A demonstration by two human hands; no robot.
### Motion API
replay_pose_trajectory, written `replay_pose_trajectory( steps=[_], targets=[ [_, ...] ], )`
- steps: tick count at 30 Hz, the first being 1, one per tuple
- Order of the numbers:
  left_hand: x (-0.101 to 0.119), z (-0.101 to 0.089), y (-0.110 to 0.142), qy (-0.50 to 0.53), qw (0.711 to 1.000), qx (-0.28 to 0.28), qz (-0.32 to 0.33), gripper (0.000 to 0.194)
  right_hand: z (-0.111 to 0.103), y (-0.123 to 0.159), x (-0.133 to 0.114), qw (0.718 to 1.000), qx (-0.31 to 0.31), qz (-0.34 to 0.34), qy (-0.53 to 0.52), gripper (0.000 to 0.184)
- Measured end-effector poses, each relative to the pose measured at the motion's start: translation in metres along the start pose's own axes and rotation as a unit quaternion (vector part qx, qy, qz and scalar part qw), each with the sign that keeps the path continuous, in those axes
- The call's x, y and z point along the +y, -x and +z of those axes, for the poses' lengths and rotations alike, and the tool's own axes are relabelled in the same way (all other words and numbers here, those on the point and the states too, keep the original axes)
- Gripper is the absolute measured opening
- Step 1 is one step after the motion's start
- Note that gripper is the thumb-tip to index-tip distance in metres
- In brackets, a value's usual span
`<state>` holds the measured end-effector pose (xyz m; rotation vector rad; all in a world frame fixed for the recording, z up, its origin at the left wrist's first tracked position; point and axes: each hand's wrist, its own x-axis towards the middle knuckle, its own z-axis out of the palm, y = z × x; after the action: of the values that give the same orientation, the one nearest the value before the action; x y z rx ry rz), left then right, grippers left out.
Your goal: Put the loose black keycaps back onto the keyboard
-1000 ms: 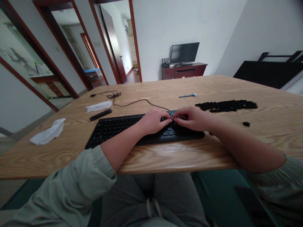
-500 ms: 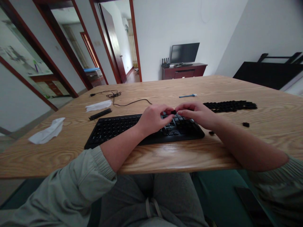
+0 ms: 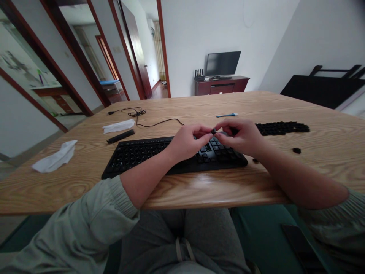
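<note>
A black keyboard (image 3: 142, 158) lies near the table's front edge, with many of its keycaps off on the left side. Above its right part, a small black keycap (image 3: 213, 131) is pinched between the fingertips of my left hand (image 3: 189, 140) and my right hand (image 3: 241, 137). Both hands are closed, thumbs and forefingers meeting at the keycap. Rows of loose keycaps (image 3: 282, 128) lie to the right, partly hidden behind my right hand. Single keycaps rest apart from them: one keycap (image 3: 297, 150) farther right and another keycap (image 3: 255, 160) beside my right wrist.
A long black spacebar-like piece (image 3: 120, 136) and two white tissues (image 3: 118, 126) lie left on the wooden table (image 3: 188, 190). The keyboard's cable (image 3: 159, 124) runs behind it. A small blue brush (image 3: 226, 115) lies farther back.
Both hands have risen off the keys, bringing up the keycap between their fingertips. They have shifted slightly right and away from me, uncovering more of the keyboard's right part.
</note>
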<state>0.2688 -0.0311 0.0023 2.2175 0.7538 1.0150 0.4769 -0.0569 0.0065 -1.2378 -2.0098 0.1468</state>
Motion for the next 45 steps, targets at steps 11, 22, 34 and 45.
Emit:
replay_pose_trajectory(
  steps=[11,22,34,45],
  targets=[
    [-0.045,-0.110,0.006,-0.259,0.958,0.108,-0.060,0.029,-0.008,-0.032,-0.023,0.914,-0.320,-0.062,0.242,0.017],
    [-0.060,-0.134,0.018,-0.269,0.957,0.068,-0.087,0.026,0.000,-0.038,-0.016,0.886,-0.370,-0.061,0.273,0.011],
    [-0.064,-0.136,0.022,-0.288,0.952,0.062,-0.084,0.026,-0.001,-0.039,-0.029,0.871,-0.392,-0.046,0.292,0.011],
    [-0.063,-0.136,0.022,-0.300,0.948,0.053,-0.091,0.027,0.003,-0.042,-0.034,0.862,-0.395,-0.059,0.313,0.011]
  ],
)
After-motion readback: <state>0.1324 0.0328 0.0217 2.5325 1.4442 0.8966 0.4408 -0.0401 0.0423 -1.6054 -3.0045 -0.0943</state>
